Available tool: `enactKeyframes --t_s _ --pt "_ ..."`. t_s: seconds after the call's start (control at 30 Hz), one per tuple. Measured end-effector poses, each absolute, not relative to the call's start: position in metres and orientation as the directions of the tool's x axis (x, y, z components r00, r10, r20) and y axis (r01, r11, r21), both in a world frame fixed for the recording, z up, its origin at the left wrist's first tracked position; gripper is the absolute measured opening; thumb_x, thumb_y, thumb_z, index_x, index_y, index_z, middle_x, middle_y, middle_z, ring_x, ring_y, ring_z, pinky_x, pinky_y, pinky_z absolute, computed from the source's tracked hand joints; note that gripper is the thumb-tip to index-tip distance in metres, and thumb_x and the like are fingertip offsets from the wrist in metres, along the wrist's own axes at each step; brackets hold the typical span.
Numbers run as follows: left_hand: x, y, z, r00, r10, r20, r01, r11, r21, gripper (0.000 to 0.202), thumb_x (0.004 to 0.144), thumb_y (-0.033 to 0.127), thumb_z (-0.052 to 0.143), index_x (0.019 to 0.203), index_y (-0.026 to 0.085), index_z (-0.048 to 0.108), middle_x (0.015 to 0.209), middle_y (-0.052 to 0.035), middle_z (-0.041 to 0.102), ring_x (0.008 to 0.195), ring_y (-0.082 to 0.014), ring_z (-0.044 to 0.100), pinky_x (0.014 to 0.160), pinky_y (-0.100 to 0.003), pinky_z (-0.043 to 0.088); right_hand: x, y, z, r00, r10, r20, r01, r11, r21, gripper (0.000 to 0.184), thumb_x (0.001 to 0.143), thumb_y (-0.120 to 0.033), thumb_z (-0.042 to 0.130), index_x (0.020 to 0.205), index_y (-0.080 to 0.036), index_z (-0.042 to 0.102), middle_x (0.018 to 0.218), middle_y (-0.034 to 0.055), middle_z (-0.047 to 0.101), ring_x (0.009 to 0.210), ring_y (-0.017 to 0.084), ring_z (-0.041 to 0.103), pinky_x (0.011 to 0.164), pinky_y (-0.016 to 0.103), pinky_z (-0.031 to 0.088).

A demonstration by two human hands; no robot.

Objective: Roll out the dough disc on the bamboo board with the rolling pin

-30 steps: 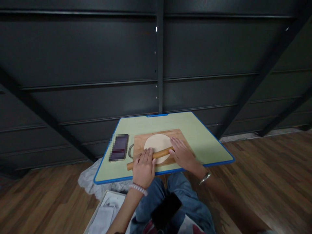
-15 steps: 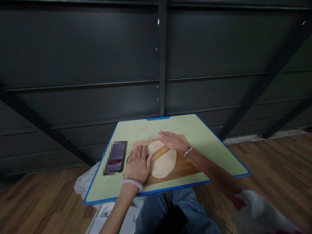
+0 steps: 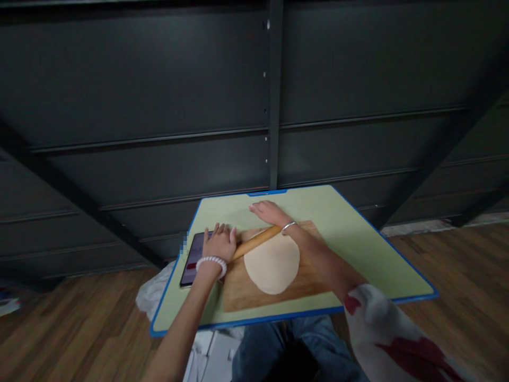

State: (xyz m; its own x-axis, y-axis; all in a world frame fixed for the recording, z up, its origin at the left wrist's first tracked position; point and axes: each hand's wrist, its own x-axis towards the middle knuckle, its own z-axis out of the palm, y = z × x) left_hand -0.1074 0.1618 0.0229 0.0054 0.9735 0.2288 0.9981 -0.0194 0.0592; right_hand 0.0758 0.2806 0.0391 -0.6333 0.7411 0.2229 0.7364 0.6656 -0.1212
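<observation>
A wooden rolling pin (image 3: 256,242) lies slantwise across the far left edge of a flat round sheet of dough (image 3: 273,265). The dough rests on a wooden board (image 3: 246,297). My left hand (image 3: 220,243) is flat over the pin's near left end, its fingers stretched out and partly in front of the phone. On the pin's far right end lies my right hand (image 3: 270,212), with straight fingers reaching past the board's far edge. Both palms hide the ends of the pin.
A pale green table (image 3: 366,265) with a blue rim carries the board. At its left lies a phone (image 3: 190,270), partly covered by my left hand. Dark metal panels (image 3: 178,170) rise behind the table. White plastic (image 3: 153,292) and boxes (image 3: 218,355) are below.
The rolling pin has rolled away from me, from the dough's middle to its far left edge. Both hands moved forward with it, and the view shifted slightly.
</observation>
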Motion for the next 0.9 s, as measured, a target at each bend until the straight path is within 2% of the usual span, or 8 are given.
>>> enactKeyframes --t_s 0.13,0.27,0.37,0.53,0.73,0.9 --pt "-0.113 0.171 0.024 0.053 0.974 0.221 0.998 -0.061 0.029 0.052 0.096 0.034 0.019 0.128 0.012 0.054 0.142 -0.0118 0.045 0.138 -0.0241 0.029 0.114 -0.053 0.017 0.078 0.275 0.042 -0.612 0.752 0.245 0.75 0.65 -0.121 0.05 0.103 -0.034 0.018 0.103 -0.017 0.065 0.103 0.007 0.071 0.095 0.015 0.064 0.082 0.023 0.043" --pt "-0.109 0.163 0.023 0.101 0.981 0.168 0.995 -0.102 -0.001 0.055 0.096 0.037 0.016 0.14 0.013 0.04 0.149 -0.0081 0.033 0.142 -0.0227 0.019 0.115 -0.052 0.014 0.086 0.26 0.043 -0.589 0.762 0.27 0.773 0.628 -0.086 0.046 0.102 -0.034 0.022 0.105 -0.014 0.063 0.104 0.0127 0.07 0.096 0.02 0.064 0.085 0.029 0.043" --pt "-0.103 0.147 0.022 0.152 0.978 0.141 0.988 -0.149 -0.034 0.055 0.096 0.036 0.015 0.143 0.014 0.033 0.15 -0.0061 0.03 0.142 -0.022 0.018 0.115 -0.053 0.013 0.095 0.243 0.038 -0.611 0.747 0.261 0.759 0.647 -0.074 0.038 0.101 -0.032 0.029 0.111 -0.015 0.061 0.112 0.0125 0.067 0.105 0.02 0.061 0.09 0.03 0.042" --pt "-0.087 0.113 0.019 0.183 0.963 0.197 0.983 -0.173 -0.065 0.055 0.095 0.03 0.017 0.142 0.009 0.035 0.148 -0.0101 0.034 0.14 -0.0209 0.024 0.116 -0.049 0.015 0.117 0.205 0.029 -0.614 0.726 0.31 0.743 0.664 -0.084 0.042 0.099 -0.039 0.032 0.125 -0.014 0.054 0.128 0.0121 0.058 0.123 0.019 0.049 0.102 0.036 0.035" --pt "-0.065 0.07 0.008 0.15 0.947 0.284 0.988 -0.15 -0.024 0.053 0.095 0.032 0.026 0.134 0.0 0.044 0.137 -0.0181 0.049 0.128 -0.0242 0.046 0.108 -0.038 0.035 0.134 0.171 0.029 -0.634 0.709 0.31 0.735 0.677 -0.044 0.044 0.099 -0.036 0.03 0.131 -0.014 0.051 0.135 0.0108 0.054 0.129 0.021 0.043 0.109 0.042 0.028" --pt "-0.043 0.032 0.005 0.142 0.921 0.362 0.989 -0.148 -0.01 0.056 0.093 0.036 0.034 0.136 0.0 0.04 0.139 -0.0195 0.047 0.127 -0.0278 0.045 0.104 -0.04 0.038 0.152 0.147 0.032 -0.703 0.618 0.354 0.642 0.764 -0.06 0.04 0.099 -0.029 0.03 0.131 -0.019 0.052 0.138 0.0054 0.052 0.131 0.018 0.041 0.11 0.041 0.028"
